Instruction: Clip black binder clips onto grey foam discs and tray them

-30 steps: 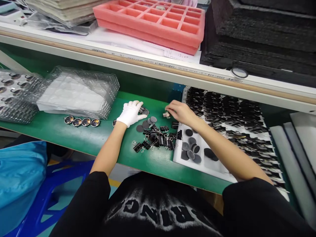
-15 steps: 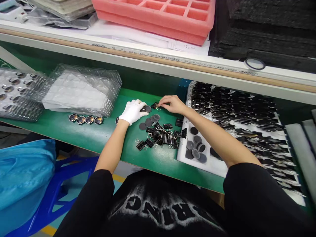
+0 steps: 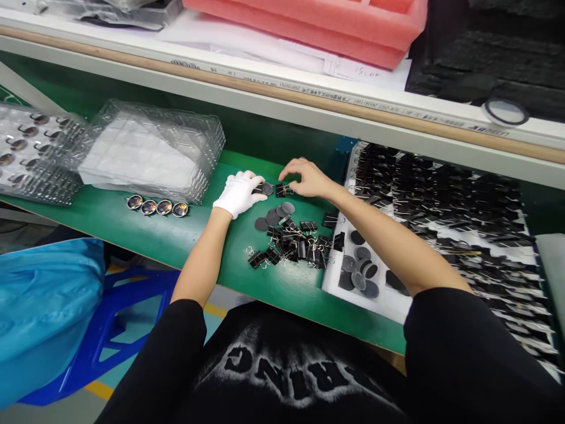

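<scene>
While your gloved left hand (image 3: 238, 193) curls round dark disc (image 3: 267, 188) near back edge of desk (image 3: 176, 235) (pinching or merely steadying: cannot tell), head view shows right hand (image 3: 309, 178) changed: thumb and forefinger, together at binder clip (image 3: 281, 190) half second ago, now spread. Clip lies just right of disc; seems released, resting by itself. Heaped clips (image 3: 301, 249) sit nearer front edge.

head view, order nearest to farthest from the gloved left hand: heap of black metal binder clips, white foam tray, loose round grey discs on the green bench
1. Loose round grey discs: just right of the white-gloved left hand
2. Heap of black metal binder clips: right, toward the body
3. White foam tray: farthest right
</scene>
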Available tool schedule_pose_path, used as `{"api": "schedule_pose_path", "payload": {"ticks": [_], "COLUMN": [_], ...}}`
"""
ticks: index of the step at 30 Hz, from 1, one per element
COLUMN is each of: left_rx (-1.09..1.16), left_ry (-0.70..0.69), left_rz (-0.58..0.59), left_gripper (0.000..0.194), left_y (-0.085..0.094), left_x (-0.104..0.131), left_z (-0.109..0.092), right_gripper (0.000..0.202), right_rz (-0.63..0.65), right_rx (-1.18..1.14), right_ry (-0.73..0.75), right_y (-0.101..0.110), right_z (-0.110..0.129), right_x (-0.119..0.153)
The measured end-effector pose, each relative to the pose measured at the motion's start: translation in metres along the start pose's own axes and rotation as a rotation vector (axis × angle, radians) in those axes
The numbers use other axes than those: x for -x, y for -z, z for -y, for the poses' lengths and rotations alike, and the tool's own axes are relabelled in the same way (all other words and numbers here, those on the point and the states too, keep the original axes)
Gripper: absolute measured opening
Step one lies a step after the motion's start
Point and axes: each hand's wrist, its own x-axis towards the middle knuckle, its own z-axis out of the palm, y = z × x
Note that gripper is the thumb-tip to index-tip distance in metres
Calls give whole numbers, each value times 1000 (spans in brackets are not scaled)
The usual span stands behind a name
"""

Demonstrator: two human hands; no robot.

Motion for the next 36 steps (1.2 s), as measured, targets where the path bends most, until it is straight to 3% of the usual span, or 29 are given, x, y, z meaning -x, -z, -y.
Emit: {"api": "schedule_pose_path", "payload": {"ticks": [4,6,9,13,18,30,36], "left_rx": [6,8,20,61,116,156,183], "left_ry": [0,-1,-6,-4,-17,-25,-10], "left_rz": [1,3,8,12,5,-3,55], "left_gripper": [49,50,51,50,52,54,59], "left_y": [-1,-2,-2,-5,-9,-16,-15], "left_x": [-1,-1,0,0,0,-3,-7], "left_z": [-1,-2,-3,-3,-2,-7,-17], "right_gripper": [26,33,50,62,61,59,68], "right_rz": [-252,-288,-284,-287,-257,-286,-322], "right_rx": [74,143,216,246,330,299,310], "right_ry": [-407,-562,-658,-671,-658,-702,-588], "right_y": [-23,-38,-55,-67,-68,-69,-74], "right_z": [16,18,13,-6,-25,-34,-56], "right_x": [-20,-31,-41,-39,-32,-28,-26]}}
